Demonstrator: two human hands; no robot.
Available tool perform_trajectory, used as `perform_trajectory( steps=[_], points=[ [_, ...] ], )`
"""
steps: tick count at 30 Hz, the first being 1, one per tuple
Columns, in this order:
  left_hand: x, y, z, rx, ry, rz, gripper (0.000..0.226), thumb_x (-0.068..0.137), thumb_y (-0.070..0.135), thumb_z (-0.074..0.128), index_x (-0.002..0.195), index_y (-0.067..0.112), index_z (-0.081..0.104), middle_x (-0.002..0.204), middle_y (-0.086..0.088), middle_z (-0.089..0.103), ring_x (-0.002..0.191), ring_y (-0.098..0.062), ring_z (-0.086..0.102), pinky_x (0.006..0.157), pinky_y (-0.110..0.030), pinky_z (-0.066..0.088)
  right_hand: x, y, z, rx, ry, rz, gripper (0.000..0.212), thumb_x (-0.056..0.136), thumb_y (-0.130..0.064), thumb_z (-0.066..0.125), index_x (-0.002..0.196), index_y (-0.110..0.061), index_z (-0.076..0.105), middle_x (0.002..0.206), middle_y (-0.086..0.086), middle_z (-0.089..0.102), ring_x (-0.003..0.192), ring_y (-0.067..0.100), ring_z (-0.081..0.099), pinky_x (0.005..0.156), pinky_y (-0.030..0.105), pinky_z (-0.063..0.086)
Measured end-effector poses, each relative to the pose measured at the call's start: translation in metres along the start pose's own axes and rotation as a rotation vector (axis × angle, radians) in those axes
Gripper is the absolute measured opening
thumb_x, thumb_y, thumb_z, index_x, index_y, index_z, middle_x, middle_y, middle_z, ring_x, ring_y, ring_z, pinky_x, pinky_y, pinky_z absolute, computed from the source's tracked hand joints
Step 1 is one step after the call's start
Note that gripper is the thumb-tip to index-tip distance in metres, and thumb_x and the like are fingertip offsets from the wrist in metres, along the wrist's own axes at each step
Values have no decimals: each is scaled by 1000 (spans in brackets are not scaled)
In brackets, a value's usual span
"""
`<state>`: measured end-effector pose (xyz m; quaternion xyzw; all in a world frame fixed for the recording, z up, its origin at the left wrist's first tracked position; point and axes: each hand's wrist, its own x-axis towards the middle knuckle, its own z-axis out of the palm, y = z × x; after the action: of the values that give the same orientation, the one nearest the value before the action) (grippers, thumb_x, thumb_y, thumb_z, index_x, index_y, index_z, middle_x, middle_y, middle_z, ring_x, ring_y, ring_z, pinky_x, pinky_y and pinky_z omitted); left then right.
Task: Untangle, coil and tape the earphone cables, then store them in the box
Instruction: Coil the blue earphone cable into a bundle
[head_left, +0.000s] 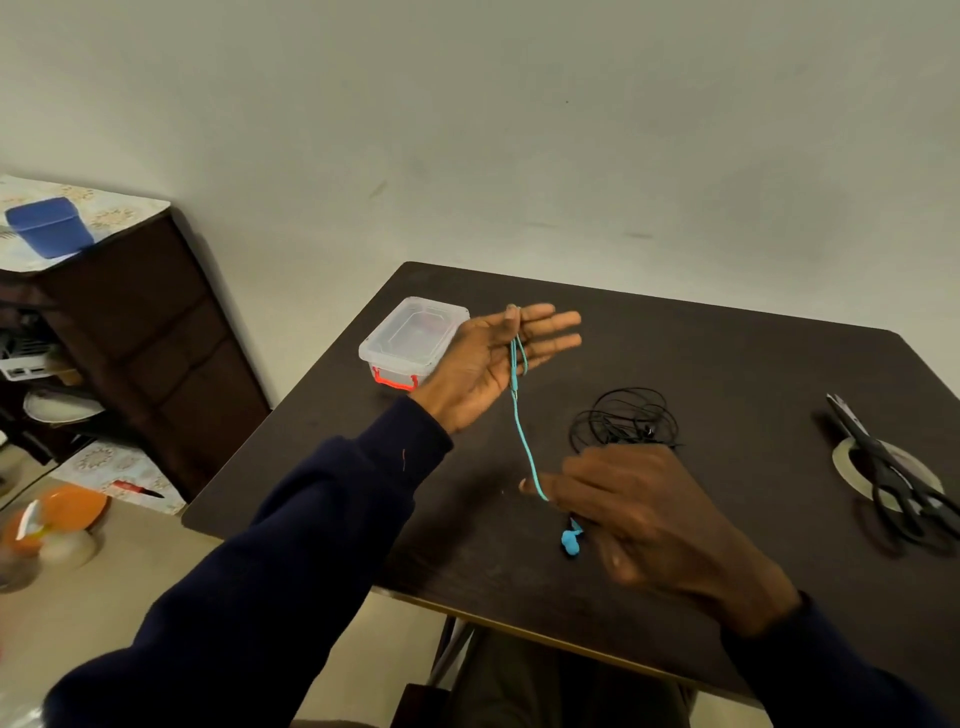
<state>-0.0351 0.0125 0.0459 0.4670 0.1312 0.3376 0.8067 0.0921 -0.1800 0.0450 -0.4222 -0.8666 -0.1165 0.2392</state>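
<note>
My left hand (493, 358) is raised palm up over the dark table (727, 353), fingers straight, thumb pinching a turquoise earphone cable (524, 441) against them. The cable runs down to my right hand (634, 514), which grips it between curled fingers; the turquoise earbuds (571, 543) dangle just below that hand. A loose bundle of black earphone cable (626, 415) lies on the table behind my right hand. The clear plastic box (410, 338) with a red latch stands lidded at the table's far left, partly behind my left hand.
Black scissors (893, 478) lie across a roll of tape (852, 457) at the table's right edge. A dark cabinet (145, 353) with a blue container (49, 226) stands at left. An orange bowl (57, 514) sits low left.
</note>
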Motion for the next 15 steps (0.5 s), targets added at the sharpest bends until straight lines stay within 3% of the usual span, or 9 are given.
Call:
perform_trajectory(
  steps=[5, 8, 9, 12, 15],
  points=[
    [-11, -6, 9, 181, -5, -14, 35, 109, 16, 32, 118, -3, 60, 112, -18, 74, 96, -33, 74, 95, -39, 57, 18, 9, -16, -34, 219, -23, 26, 86, -3, 53, 100, 0, 75, 86, 9, 69, 68, 21, 63, 57, 33, 51],
    [-18, -9, 13, 305, 35, -19, 40, 109, 11, 30, 103, 4, 69, 84, -8, 75, 73, -21, 71, 73, -29, 59, 31, 22, -24, 1, 303, 92, 20, 91, 5, 53, 94, -1, 71, 87, 1, 62, 75, 4, 48, 73, 11, 38],
    [-19, -10, 15, 335, 50, -14, 44, 108, 9, 30, 94, 8, 72, 76, -9, 72, 66, -21, 67, 65, -27, 57, 36, 27, -26, 11, 320, 139, 19, 92, 7, 53, 93, -1, 70, 86, -3, 59, 74, 2, 44, 73, 10, 35],
    [-22, -14, 18, 356, 25, -15, 44, 104, 11, 31, 87, 7, 71, 60, -8, 50, 51, -19, 43, 59, -28, 46, 53, 45, -30, 58, 398, 259, 18, 100, -1, 53, 104, -2, 71, 86, -4, 62, 71, 6, 51, 69, 16, 39],
    [-25, -14, 16, 254, -49, -72, 41, 107, 22, 32, 90, 4, 64, 58, -1, 32, 47, -11, 23, 55, -29, 36, 68, 64, -32, 146, 477, 377, 23, 107, -14, 49, 106, -8, 71, 70, -6, 56, 57, 20, 52, 55, 35, 41]
  ],
)
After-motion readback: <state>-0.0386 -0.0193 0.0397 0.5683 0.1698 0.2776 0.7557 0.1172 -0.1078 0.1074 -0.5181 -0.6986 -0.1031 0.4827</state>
